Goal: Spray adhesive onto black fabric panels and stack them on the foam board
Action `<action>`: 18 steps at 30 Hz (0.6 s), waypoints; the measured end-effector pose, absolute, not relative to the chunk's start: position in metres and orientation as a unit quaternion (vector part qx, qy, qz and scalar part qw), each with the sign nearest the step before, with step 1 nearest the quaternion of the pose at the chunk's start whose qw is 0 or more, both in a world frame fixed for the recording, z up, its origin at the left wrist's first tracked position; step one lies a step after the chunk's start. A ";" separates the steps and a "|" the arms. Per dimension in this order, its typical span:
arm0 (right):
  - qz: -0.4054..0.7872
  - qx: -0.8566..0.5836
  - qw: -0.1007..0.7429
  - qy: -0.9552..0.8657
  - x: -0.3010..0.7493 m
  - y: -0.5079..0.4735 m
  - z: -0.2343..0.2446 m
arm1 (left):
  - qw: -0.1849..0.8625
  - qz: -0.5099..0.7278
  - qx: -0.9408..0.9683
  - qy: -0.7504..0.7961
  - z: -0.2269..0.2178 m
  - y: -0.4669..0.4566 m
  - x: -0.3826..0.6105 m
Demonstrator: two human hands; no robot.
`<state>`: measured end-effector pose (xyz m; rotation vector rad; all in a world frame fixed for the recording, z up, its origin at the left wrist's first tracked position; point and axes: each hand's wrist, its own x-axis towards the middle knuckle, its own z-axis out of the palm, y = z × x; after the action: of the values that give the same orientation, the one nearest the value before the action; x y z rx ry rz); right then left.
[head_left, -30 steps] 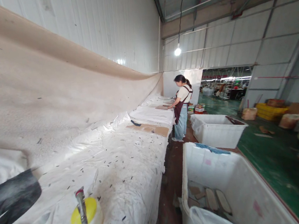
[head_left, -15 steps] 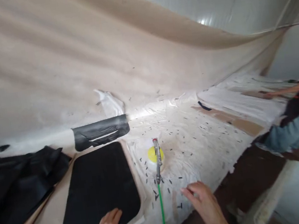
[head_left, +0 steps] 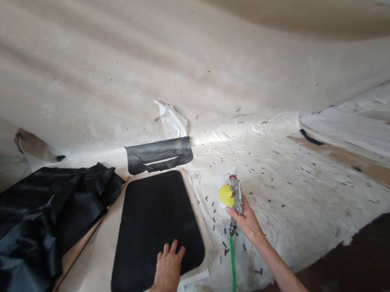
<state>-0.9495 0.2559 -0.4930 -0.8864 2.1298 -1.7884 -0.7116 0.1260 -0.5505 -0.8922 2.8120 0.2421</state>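
A black rounded-corner mat (head_left: 155,224) lies flat on a beige board (head_left: 91,286) on the plastic-covered bench. My left hand (head_left: 168,268) rests flat on the mat's near right corner, fingers spread. My right hand (head_left: 247,218) is closed round a metal spray gun (head_left: 236,198) with a yellow-lidded cup (head_left: 225,196). A green hose (head_left: 232,276) runs down from the gun toward me.
A heap of black sheet material (head_left: 28,227) lies at the left. A black paint-dusted piece (head_left: 159,155) sits behind the mat. Beige overspray cloth (head_left: 168,58) hangs along the back. White plastic (head_left: 295,190) with small black scraps covers the bench to the right.
The view swung from the hall and a co-worker down to the bench. My right hand reached to the spray gun and took hold of it. My left hand settled on the mat.
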 end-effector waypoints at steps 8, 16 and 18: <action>-0.673 -0.195 0.085 0.708 -0.940 0.226 -0.516 | 0.068 0.099 -0.301 0.946 -0.555 0.123 -0.709; -0.651 -0.169 0.085 0.735 -0.920 0.256 -0.447 | 0.052 0.113 -0.303 0.945 -0.561 0.123 -0.703; -0.627 -0.199 0.105 0.746 -0.902 0.271 -0.428 | 0.044 0.114 -0.300 0.946 -0.565 0.123 -0.701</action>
<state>-0.9021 0.2711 -0.4276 -0.5854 2.1997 -1.8480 -0.7010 0.1234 -0.5645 -0.9181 2.8905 0.3479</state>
